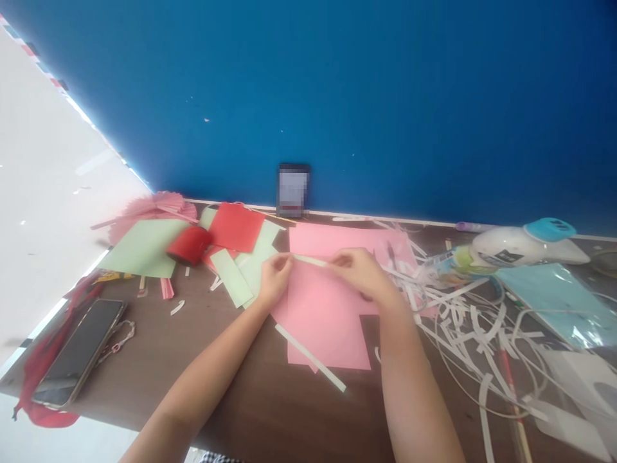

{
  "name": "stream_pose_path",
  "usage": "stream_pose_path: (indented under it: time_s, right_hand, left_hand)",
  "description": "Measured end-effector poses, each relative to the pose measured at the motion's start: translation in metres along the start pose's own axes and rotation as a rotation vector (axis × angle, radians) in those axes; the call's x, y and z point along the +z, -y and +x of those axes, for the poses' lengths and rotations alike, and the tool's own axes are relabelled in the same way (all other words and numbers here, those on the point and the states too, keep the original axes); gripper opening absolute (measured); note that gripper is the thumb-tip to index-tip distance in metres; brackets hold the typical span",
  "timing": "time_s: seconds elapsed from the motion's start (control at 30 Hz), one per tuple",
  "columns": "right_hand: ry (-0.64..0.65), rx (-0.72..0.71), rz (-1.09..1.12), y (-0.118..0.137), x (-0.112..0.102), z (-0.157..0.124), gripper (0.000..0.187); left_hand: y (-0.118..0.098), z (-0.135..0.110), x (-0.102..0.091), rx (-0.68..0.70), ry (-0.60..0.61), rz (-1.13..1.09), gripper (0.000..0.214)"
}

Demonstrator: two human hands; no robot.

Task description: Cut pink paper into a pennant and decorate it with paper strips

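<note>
Between my two hands a narrow pale paper strip (310, 260) is stretched over pink paper sheets (328, 328). My left hand (276, 278) pinches its left end between thumb and fingers. At the other end, my right hand (357, 270) grips it with closed fingers, which partly hide that end. A second pale strip (311, 357) lies slantwise across the lower part of the pink sheets and onto the table. Light green paper pieces (230, 276) and a red paper square (236, 226) lie to the left of my left hand.
A red tape roll (189, 245), a pink pleated paper fan (154, 215) and a phone (81, 350) occupy the left side. Tangled white paper strips (463, 315), a white bottle with a blue cap (513, 247) and cables crowd the right. A framed screen (293, 190) leans against the blue wall.
</note>
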State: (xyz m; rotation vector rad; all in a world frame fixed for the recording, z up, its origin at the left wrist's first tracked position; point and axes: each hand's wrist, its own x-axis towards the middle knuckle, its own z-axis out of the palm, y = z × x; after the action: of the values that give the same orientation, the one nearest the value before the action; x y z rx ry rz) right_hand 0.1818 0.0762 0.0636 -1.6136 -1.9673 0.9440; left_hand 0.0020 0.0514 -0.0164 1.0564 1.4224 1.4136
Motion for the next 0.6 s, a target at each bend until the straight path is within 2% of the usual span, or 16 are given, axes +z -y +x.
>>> stream_pose_path:
  time_s: [0.37,0.6]
  right_hand:
    - [-0.028,-0.033,0.052,-0.013,0.000,0.006,0.012]
    - [-0.003,0.102,0.087,-0.020,-0.013,0.002,0.015]
  left_hand:
    - [0.002,0.001,-0.001,0.009,0.000,0.001,0.021]
    - [0.002,0.001,-0.001,0.002,-0.032,-0.015,0.019]
